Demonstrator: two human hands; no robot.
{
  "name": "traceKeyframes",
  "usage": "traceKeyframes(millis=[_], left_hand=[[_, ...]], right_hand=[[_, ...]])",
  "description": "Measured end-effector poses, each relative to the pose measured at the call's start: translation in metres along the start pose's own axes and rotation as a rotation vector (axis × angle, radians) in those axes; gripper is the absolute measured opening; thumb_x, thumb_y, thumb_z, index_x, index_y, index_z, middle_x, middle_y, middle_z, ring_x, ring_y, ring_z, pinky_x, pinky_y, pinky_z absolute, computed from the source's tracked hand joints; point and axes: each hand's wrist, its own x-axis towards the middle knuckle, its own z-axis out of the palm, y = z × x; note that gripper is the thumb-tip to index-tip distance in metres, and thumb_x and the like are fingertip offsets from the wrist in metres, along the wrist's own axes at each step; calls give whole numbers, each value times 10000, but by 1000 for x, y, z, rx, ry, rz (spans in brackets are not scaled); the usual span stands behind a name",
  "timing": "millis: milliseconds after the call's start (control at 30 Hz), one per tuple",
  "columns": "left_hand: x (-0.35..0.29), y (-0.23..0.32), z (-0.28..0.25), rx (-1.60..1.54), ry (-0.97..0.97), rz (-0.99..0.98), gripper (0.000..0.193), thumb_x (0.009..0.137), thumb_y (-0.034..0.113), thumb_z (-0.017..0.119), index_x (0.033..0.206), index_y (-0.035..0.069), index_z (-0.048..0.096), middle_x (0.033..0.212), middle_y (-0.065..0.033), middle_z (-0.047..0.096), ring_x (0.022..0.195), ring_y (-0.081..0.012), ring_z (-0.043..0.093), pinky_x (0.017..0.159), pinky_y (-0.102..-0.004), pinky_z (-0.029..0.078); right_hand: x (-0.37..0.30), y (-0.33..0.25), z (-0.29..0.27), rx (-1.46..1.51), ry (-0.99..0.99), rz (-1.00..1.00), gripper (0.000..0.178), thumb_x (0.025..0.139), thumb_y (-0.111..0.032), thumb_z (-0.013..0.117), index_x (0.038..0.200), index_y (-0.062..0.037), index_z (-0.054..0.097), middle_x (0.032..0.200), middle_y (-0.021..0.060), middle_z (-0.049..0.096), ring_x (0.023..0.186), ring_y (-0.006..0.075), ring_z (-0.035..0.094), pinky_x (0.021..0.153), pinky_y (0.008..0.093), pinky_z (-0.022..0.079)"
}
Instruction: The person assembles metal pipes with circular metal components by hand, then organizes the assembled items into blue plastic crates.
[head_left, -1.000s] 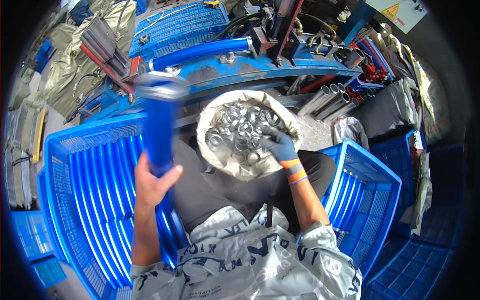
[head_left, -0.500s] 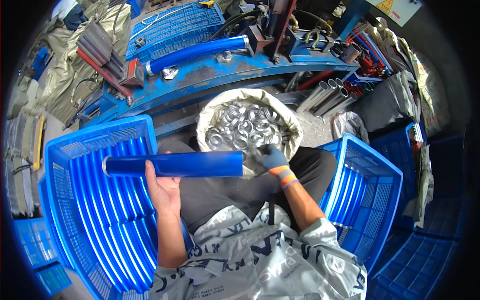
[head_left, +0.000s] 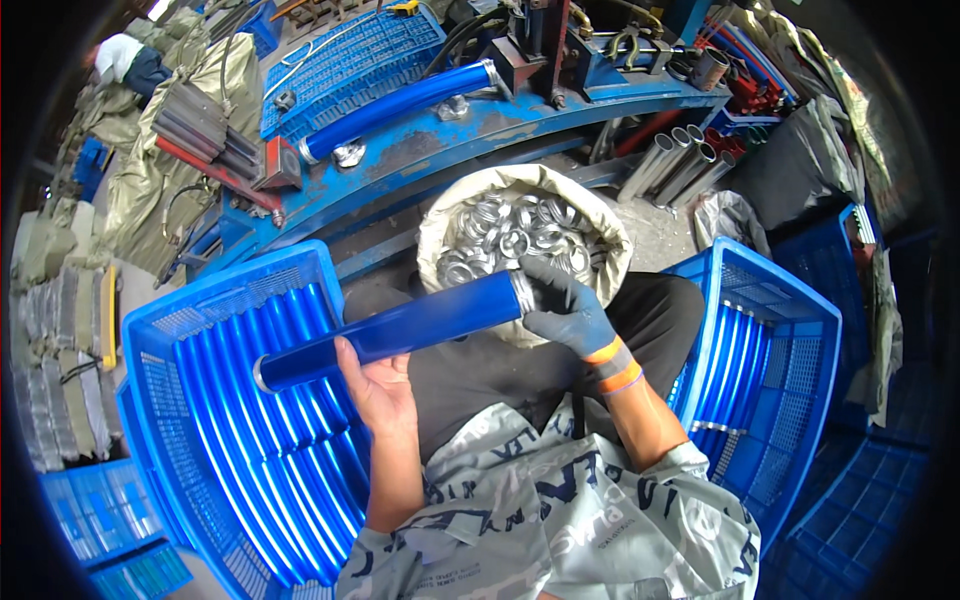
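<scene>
My bare left hand (head_left: 385, 395) is wrapped from below around a blue tube (head_left: 425, 322), which tilts up to the right above my lap. The tube's left end carries a silver ring (head_left: 260, 374). At its right end another metal ring (head_left: 523, 292) sits against the mouth, and my right hand (head_left: 575, 315), in a dark glove with an orange and grey cuff, grips it with thumb and fingers. Just beyond stands a cream sack (head_left: 437, 215) with a rolled rim, holding many loose metal rings (head_left: 515, 243).
Left of me, a blue crate (head_left: 225, 277) holds rows of blue tubes; a second crate (head_left: 800, 310) with tubes stands on the right. A blue workbench (head_left: 400, 155) with another blue tube (head_left: 400, 108) crosses ahead. Bare metal tubes (head_left: 680, 165) lean at far right. Someone (head_left: 130, 62) bends at far left.
My right hand has come up from the sack's near edge to the tube's right end, where a metal ring now shows. The tube has tilted, its right end higher.
</scene>
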Motion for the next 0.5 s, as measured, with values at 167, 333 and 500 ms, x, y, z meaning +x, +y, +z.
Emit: traceKeyframes(millis=[167, 333, 500], left_hand=[[-2, 11, -5, 41, 27, 98, 555, 1152, 499, 684, 1496, 72, 603, 1442, -156, 729, 1320, -305, 731, 1112, -524, 619], [-4, 9, -3, 115, 11, 100, 533, 1149, 503, 686, 1460, 71, 654, 1407, -139, 752, 1286, -301, 738, 1096, -514, 598], [-9, 6, -5, 127, 2, 99, 512, 1143, 488, 700, 1433, 67, 683, 1393, -138, 756, 1282, -306, 741, 1102, -514, 598]], right_hand=[[2, -31, 12, -634, 38, -141, 807, 828, -119, 966, 1570, 3, 675, 1374, 34, 712, 1145, 138, 654, 1073, 323, 532], [3, -27, 22, -55, -19, -146, 1006, 867, -5, 933, 1746, -27, 446, 1550, 131, 668, 1353, 204, 683, 1175, 337, 535], [-1, -14, 23, 145, -62, -79, 921, 953, 102, 804, 1765, -3, 382, 1658, 155, 595, 1410, 242, 681, 1197, 395, 565]])
